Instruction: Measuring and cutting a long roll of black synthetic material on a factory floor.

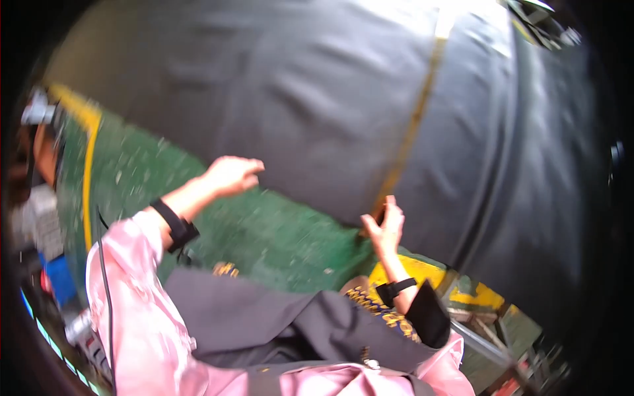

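Note:
A large black sheet (pixel 297 119), rubber-like and slightly wrinkled, spreads in front of me, and a yellow-brown stripe (pixel 417 112) runs across it. My left hand (pixel 232 176) is over the sheet's near edge, its fingers partly stretched out and a little blurred, with nothing visible in them. Further right, my right hand (pixel 386 229) is at the same edge, by the near end of the stripe. Its thumb and fingers are spread apart. Whether either hand touches the sheet cannot be made out.
Below the sheet is a worn green floor (pixel 284 231) with a yellow line (pixel 88 178) at left. A yellow-painted metal frame (pixel 475 294) stands under the sheet at right. Boxes (pixel 43 221) and a blue object (pixel 61 277) are at far left. A thin black cable (pixel 105 297) hangs along my left sleeve.

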Available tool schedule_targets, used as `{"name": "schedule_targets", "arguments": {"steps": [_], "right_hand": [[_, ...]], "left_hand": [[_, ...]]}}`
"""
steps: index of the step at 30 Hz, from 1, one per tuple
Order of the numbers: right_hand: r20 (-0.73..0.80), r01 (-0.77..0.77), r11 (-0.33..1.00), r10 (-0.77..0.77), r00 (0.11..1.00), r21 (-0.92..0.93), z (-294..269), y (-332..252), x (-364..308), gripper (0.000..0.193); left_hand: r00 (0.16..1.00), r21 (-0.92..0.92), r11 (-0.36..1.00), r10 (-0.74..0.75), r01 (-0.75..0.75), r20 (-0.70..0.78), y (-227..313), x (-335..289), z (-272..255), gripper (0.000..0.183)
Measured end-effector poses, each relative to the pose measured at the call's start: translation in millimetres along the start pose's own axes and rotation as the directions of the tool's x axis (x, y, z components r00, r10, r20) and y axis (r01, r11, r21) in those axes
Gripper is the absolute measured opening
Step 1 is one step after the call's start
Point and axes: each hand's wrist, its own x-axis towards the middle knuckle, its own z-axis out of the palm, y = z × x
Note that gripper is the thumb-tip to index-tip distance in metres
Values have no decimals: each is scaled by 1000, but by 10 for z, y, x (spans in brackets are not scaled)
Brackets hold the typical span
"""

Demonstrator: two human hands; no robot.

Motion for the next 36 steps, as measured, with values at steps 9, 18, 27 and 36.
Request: {"name": "schedule_targets", "arguments": {"steps": [9,18,27,36], "right_hand": [[263,-132,963,68,963,236,202,513,14,73],[619,-329,887,463,634,-325,-503,47,711,49],[534,-336,900,435,725,-277,-1178,-148,421,37],[546,-909,346,727,416,232,-1006,822,-848,41]], "left_hand": [[295,-617,310,-947,723,-130,-1088,-3553,1583,25],[229,-623,352,-935,699,-271,-181,-2878,2373,49],[511,-876,-479,-740,56,437,-684,-2848,2232,47],[939,-939,-36,-16,342,343,-320,-713,426,28]]}}
